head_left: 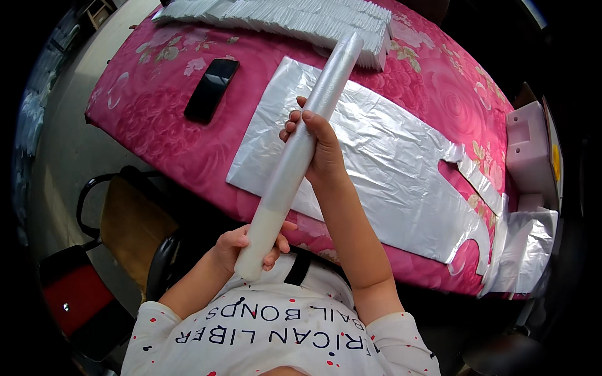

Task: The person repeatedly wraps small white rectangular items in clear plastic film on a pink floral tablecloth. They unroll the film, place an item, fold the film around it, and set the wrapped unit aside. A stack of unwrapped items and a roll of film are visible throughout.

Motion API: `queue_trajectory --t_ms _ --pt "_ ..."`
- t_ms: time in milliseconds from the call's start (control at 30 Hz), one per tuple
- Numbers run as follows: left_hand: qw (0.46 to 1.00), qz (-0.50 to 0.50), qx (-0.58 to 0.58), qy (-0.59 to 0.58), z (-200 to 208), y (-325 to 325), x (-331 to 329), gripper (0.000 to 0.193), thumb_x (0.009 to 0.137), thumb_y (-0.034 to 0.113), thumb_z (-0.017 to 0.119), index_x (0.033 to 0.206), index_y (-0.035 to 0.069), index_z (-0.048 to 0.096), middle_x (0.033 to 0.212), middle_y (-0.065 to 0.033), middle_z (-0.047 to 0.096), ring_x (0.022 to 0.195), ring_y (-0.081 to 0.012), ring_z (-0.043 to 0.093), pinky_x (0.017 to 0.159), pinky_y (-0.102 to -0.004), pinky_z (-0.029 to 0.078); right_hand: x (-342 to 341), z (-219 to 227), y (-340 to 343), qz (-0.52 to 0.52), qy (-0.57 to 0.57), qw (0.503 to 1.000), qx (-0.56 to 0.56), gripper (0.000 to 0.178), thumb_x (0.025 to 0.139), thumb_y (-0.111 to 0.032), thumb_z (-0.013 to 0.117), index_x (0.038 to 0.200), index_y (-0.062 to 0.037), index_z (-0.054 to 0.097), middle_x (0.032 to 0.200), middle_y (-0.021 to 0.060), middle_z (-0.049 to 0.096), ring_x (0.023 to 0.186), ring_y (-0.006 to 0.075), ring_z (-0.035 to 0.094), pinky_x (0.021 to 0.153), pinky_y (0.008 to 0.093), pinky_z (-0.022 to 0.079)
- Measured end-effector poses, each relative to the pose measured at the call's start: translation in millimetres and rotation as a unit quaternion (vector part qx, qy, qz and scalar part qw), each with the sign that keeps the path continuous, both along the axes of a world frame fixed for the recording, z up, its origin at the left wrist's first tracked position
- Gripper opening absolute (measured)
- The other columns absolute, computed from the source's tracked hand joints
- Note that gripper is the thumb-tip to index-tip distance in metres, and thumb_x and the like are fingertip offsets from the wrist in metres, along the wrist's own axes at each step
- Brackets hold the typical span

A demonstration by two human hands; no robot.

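A long roll of whitish, shiny plastic film (290, 164) slants across the view, its near end by my waist and its far end over the table. My left hand (237, 245) grips it close to the near end, fingers curled around the sides. Farther up, my right hand (323, 145) is wrapped around its middle. Beneath and beyond the roll, silvery plastic bags (389, 169) with cut-out handles lie flat on the table. Their handle ends point right, where some plastic hangs over the table's edge.
A pink floral cloth (150, 125) covers the table. Along the far side lies a long stack of folded white plastic (282, 15). A black phone (212, 91) rests at the left. A pale foam box (530, 150) stands at the right edge. Chairs (128, 225) stand at the lower left.
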State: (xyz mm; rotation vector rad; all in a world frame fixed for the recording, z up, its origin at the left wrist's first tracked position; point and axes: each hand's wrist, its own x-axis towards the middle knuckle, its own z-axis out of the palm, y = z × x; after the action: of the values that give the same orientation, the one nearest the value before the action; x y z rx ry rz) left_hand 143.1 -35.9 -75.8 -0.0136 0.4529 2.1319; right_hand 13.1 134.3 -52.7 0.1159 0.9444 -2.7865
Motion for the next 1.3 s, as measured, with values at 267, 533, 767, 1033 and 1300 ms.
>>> queue_trajectory --t_ms 267,533,767,1033,1300 --pt "0.98 -0.136 -0.115 0.093 11 -1 -16 0.068 0.064 0.029 0.075 0.115 -0.006 0.046 0.079 -0.0078 0.058 0.069 -0.0127 0.058 0.065 -0.0268 0.049 22 27 20 -0.061 -0.008 0.995 0.084 0.062 0.075 -0.015 0.065 0.123 0.0022 0.03 0.086 0.0087 0.052 0.074 0.0148 0.057 0.068 0.0295 0.051" --pt "0.915 -0.091 -0.327 0.219 4 18 -18 0.067 0.075 0.042 0.064 0.119 -0.003 0.042 0.095 -0.0126 0.059 0.071 -0.0157 0.057 0.07 -0.0289 0.051 36 -4 36 -0.131 -0.081 0.973 0.174 0.056 0.076 -0.015 0.067 0.117 0.003 0.033 0.085 0.0092 0.052 0.075 0.0158 0.057 0.066 0.03 0.05" --pt "0.888 -0.144 -0.422 0.112 -9 15 -12 0.034 0.091 0.031 0.043 0.11 0.003 0.045 0.076 -0.0071 0.055 0.061 -0.0134 0.055 0.059 -0.0276 0.049 50 -38 33 -0.131 -0.09 0.96 0.23 0.047 0.077 -0.018 0.07 0.109 0.0016 0.041 0.089 0.0096 0.055 0.077 0.0168 0.058 0.069 0.0317 0.049" --pt "0.93 -0.229 -0.286 0.022 -34 -24 10 0.065 0.081 0.049 0.056 0.121 -0.001 0.049 0.068 -0.0046 0.054 0.055 -0.0113 0.053 0.054 -0.025 0.047 18 -38 158 -0.212 -0.074 0.859 0.46 0.039 0.086 -0.025 0.06 0.112 0.0031 0.051 0.093 0.0075 0.059 0.08 0.011 0.055 0.067 0.024 0.046" --pt "0.936 -0.232 -0.263 -0.019 -33 -23 14 0.072 0.076 0.052 0.063 0.121 -0.001 0.049 0.069 -0.0045 0.055 0.056 -0.0113 0.054 0.054 -0.0237 0.046 25 -31 160 0.06 -0.06 0.857 0.508 0.033 0.082 -0.033 0.063 0.094 -0.0017 0.061 0.08 0.0017 0.059 0.066 0.0087 0.053 0.06 0.023 0.043"
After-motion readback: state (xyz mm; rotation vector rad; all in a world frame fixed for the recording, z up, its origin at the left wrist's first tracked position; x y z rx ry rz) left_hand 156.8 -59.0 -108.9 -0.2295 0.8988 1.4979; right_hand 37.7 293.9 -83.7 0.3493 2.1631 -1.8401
